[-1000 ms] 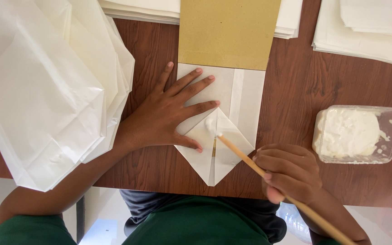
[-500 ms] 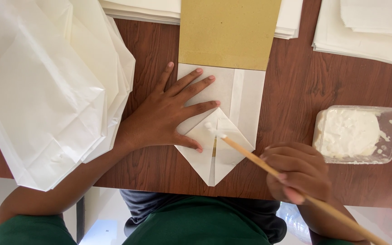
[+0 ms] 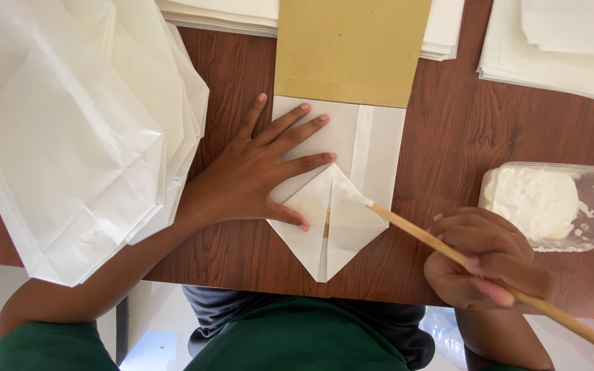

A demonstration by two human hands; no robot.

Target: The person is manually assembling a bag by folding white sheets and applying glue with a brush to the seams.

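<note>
While I look down from the head camera, these are the lines I can read off the scene.

Folded paper: a white paper piece [image 3: 342,172] lies near the front edge of the table [image 3: 448,137], at its middle, its lower end folded to a point aimed at me.

Long axis: the paper runs from the front edge toward the back, where a mustard-brown card [image 3: 350,48] covers its far end.

Stick: a thin wooden stick [image 3: 441,244] slants from lower right up to the left; its white-tipped end touches the right flap of the fold.

Right hand: my right hand [image 3: 486,264] is curled around the stick, fingers pressed together on it, just right of the paper.

Left hand: my left hand [image 3: 256,175] lies flat and spread on the paper's left half, nearer the fold than the other.

Tub: a clear shallow plastic tub [image 3: 548,206] of white paste sits near the right edge, just behind the right hand.

Loose sheets: a heap of thin white sheets [image 3: 70,130] covers the left side.

Stacks: flat white paper stacks [image 3: 565,41] rest along the back edge. No labels or signs show.
</note>
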